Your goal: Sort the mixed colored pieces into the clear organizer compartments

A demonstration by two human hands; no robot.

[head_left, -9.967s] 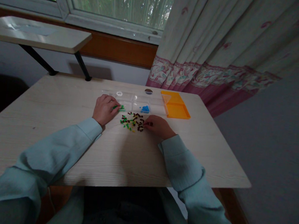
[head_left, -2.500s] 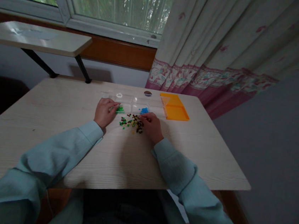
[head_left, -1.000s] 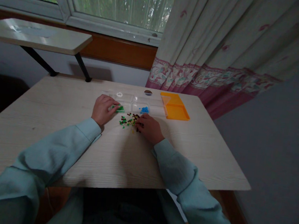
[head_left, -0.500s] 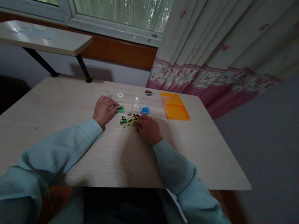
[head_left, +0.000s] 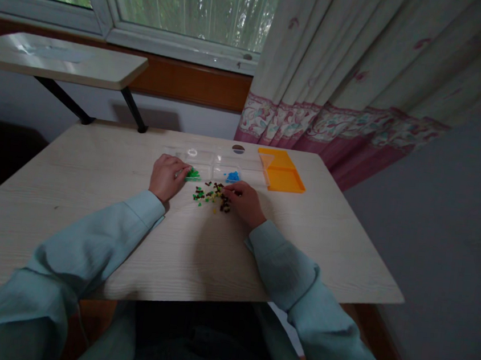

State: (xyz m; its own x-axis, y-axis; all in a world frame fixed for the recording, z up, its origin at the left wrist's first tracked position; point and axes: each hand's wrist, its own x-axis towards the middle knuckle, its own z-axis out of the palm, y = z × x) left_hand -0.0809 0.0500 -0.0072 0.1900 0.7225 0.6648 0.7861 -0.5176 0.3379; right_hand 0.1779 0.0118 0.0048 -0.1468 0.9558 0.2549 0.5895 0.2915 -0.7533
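Note:
A clear plastic divided box point(head_left: 214, 167) lies toward the back of the table, with green pieces point(head_left: 193, 174) in its left front compartment and blue pieces point(head_left: 233, 176) in another. My left hand point(head_left: 167, 176) is closed at the box's left front end, fingertips beside the green pieces. In front of the box is a loose pile of small green, dark brown and yellowish pieces point(head_left: 209, 195). My right hand point(head_left: 246, 202) hovers at the pile's right side, thumb and finger pinched together; whatever is between them is too small to name.
An orange two-part tray point(head_left: 286, 180) sits at the box's right end, partly under its clear edge. A dark round spot point(head_left: 238, 149) is near the table's back edge. At the back left stands a raised shelf point(head_left: 72, 62) on black legs. A curtain point(head_left: 317, 108) hangs behind.
My right hand has shifted slightly right and up from the pile, uncovering dark brown pieces there. My left hand stays in place, with slightly more of the green pieces showing.

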